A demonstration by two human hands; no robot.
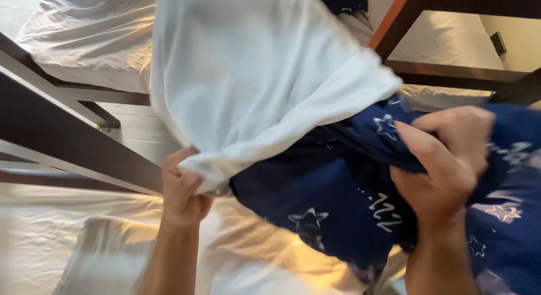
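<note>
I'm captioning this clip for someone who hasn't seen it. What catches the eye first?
A white pillow fills the upper middle, its lower corner pinched by the left hand. At right, the right hand grips a dark blue star-patterned pillowcase bunched around the pillow's lower end, above a white-sheeted bed.

White cotton pillowcase [253, 75] runs off the top edge, its far end unseen. Navy star-printed fabric pillow [332, 199] is half swallowed inside it and cut by the right edge. Right hand [445, 159] blurs, fingertips buried in the navy cloth. Left hand [180, 188] hides its fingertips in the white hem.
</note>
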